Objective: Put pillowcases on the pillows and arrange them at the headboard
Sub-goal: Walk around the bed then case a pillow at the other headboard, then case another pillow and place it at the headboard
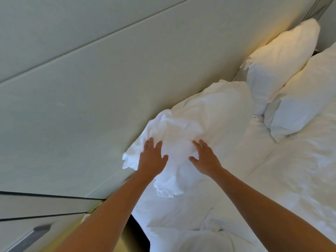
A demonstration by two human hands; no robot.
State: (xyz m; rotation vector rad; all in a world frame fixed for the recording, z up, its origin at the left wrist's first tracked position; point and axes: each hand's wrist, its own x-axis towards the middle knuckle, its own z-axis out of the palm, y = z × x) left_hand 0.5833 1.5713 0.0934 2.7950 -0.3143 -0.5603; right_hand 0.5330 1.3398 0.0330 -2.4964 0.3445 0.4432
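Against the headboard [109,84], at the near end of the bed [272,179], lies the rumpled pillow [196,120], its loose pillowcase end [167,188] bunched toward the viewer. Both hands press on it with fingers spread, gripping nothing: left hand [151,159] by the headboard side, right hand [205,159] toward the mattress. Smoothing outward from the middle and tucking the slack under should square it with the two plumped pillows [283,70] beyond.
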